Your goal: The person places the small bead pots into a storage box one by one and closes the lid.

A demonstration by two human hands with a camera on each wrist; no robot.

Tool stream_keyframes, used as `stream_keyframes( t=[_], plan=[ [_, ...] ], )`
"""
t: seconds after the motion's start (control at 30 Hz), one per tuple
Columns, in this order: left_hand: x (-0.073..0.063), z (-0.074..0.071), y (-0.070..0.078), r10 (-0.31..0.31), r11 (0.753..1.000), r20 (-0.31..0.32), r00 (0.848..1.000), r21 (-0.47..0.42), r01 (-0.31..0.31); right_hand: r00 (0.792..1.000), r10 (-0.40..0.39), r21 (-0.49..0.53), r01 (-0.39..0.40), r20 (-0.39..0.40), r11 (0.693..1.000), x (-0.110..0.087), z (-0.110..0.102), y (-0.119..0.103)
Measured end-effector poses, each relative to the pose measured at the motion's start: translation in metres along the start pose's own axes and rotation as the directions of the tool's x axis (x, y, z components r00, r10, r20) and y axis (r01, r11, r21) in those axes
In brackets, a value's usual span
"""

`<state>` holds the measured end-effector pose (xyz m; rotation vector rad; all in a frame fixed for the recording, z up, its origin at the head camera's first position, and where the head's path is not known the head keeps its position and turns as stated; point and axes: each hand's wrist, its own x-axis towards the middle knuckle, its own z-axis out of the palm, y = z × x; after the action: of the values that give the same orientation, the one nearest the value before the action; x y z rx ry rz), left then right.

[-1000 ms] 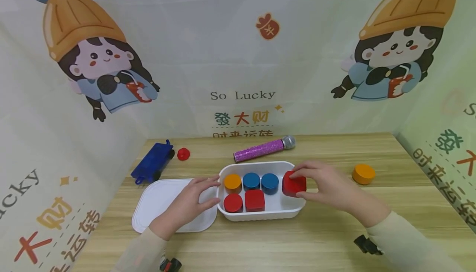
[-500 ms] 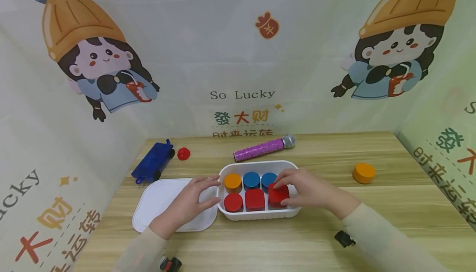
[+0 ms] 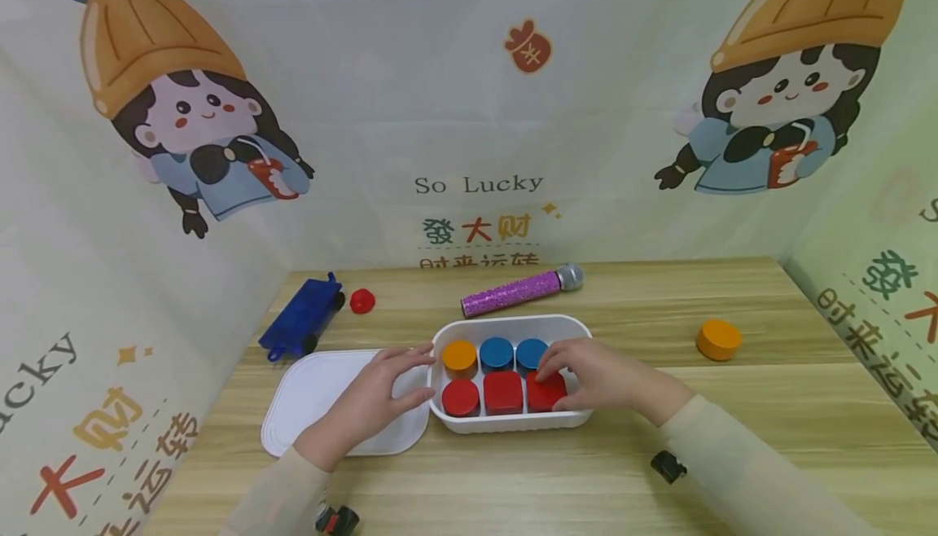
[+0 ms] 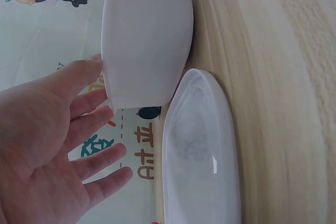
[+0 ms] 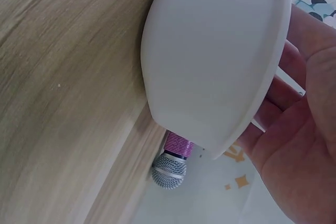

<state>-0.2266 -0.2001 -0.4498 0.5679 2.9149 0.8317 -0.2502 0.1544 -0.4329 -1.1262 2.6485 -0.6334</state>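
Note:
A white oval-ended box [image 3: 510,424] stands mid-table. Within it sit an orange round block [image 3: 459,354], two blue round blocks [image 3: 496,352], a red round block [image 3: 460,397] and a red rounded-square block [image 3: 503,390]. My right hand [image 3: 608,377] reaches over the right end and pinches another red block [image 3: 548,393], low at the front right of the box. My left hand [image 3: 374,397] is at the box's left rim, its thumb and fingertips spread; the left wrist view shows the fingers relaxed beside the white wall [image 4: 149,40]. The right wrist view hides the held block behind the box wall [image 5: 210,51].
A white lid [image 3: 315,406] lies left of the box, partly under my left arm. Behind are a purple glitter microphone [image 3: 513,294], a blue toy cart [image 3: 304,320] and a small red piece [image 3: 362,301]. Another orange round block [image 3: 719,340] sits at the right.
My right hand has moved left and lowered the red block from the box's right end to beside the red rounded-square block. The left hand has stayed at the rim.

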Motion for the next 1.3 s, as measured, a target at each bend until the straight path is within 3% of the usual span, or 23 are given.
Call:
stream_keyframes(
  t=[0.3,0.53,0.77,0.9,1.3],
  plan=[
    [0.000,0.001,-0.002,0.010,1.000,-0.014,1.000,0.006,-0.010,1.000,-0.020,0.064,0.021,-0.022,0.998,-0.002,-0.003,0.004],
    [0.002,0.001,0.001,-0.008,1.000,-0.008,1.000,0.001,0.008,0.988,0.015,0.089,-0.002,-0.152,0.996,-0.021,-0.016,0.016],
    [0.001,0.001,0.000,-0.022,1.000,-0.006,1.000,-0.006,0.022,0.944,0.112,0.091,-0.087,-0.310,0.992,-0.059,-0.036,0.036],
    [0.001,0.002,-0.001,-0.023,1.000,-0.005,1.000,-0.003,0.023,0.916,0.105,0.042,-0.096,-0.386,0.995,-0.081,-0.042,0.053],
    [0.001,0.000,0.001,-0.028,1.000,0.000,1.000,-0.005,0.028,0.858,0.217,-0.085,-0.287,-0.465,0.954,-0.124,-0.049,0.108]
  ],
)
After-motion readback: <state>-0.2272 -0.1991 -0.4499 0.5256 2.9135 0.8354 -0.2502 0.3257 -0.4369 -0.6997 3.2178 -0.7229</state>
